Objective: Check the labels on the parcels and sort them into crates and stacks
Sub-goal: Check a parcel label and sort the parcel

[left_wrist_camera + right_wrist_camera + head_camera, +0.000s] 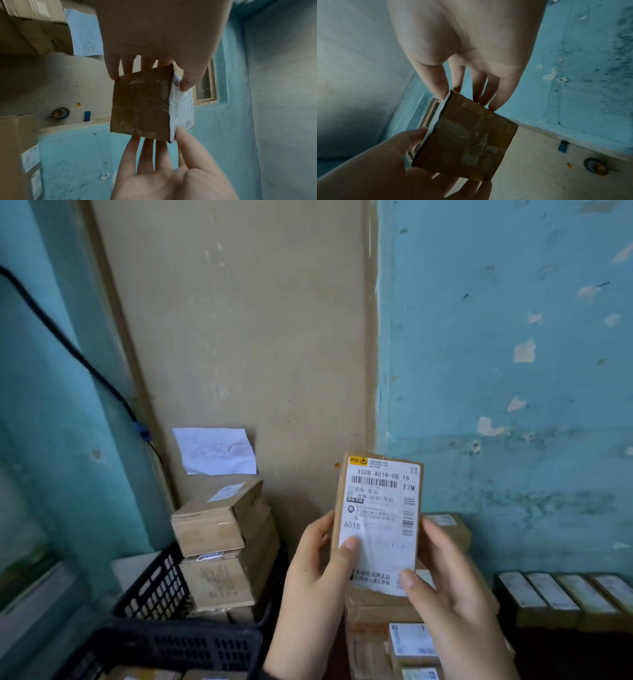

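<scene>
I hold a small brown cardboard parcel (376, 518) upright in front of me with both hands. Its white shipping label (380, 501) faces me and reads A018. My left hand (325, 553) grips the parcel's left edge, thumb on the label and fingers behind. On the right edge my right hand (431, 570) does the same, its thumb lower on the label. The left wrist view shows the taped end of the parcel (142, 105) between the left hand (147, 60) and right hand (163, 155). The right wrist view shows the parcel (467, 142) between the right hand (471, 75) and left hand (406, 148).
A black plastic crate (161, 583) at lower left holds stacked cardboard boxes (219, 529). A second black crate (178, 645) lies nearer me. More labelled parcels (407, 642) lie under my hands, and a row of parcels (561, 597) stands at right. A paper note (215, 451) leans on the wall.
</scene>
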A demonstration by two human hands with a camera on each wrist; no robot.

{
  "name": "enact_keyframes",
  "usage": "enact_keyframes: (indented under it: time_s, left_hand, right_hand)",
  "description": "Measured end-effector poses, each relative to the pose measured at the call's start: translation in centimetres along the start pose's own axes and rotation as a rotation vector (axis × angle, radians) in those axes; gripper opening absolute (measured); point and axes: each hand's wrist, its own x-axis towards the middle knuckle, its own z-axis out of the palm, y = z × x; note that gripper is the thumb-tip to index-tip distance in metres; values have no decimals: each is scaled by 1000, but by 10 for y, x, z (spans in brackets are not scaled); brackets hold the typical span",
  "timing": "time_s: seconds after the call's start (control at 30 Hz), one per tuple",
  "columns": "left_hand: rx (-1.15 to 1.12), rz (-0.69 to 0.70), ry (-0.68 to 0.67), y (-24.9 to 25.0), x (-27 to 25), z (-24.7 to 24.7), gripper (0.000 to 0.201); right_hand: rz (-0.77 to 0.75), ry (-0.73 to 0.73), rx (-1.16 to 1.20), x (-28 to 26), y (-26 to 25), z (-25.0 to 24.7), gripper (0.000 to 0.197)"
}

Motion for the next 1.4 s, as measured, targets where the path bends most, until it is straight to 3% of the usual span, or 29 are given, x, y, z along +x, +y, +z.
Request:
enact_keyframes:
  time_s: [0.23, 0.43, 0.6, 0.77, 1.0, 1.23, 1.4]
  left_hand:
    - [-19, 9, 26, 6, -3, -67, 47]
    - [28, 23, 27, 11, 14, -172, 27]
    - [74, -78, 69, 1, 28, -286, 22]
    - [93, -211, 48, -28, 40, -363, 22]
    - [109, -393, -42, -76, 50, -408, 30]
    - [179, -670, -93, -146, 38, -422, 16]
    - [244, -913, -128, -210, 14, -434, 19]
  right_hand:
    - [-13, -34, -57, -9, 6, 66, 58]
    - [-31, -97, -72, -8, 28, 168, 59]
    - [37, -190, -113, -16, 62, 274, 57]
    - [106, -171, -177, -25, 109, 340, 57]
    - [374, -168, -268, -29, 162, 369, 59]
    - [679, -194, -404, -55, 222, 355, 58]
    - [921, -184, -432, -86, 273, 344, 39]
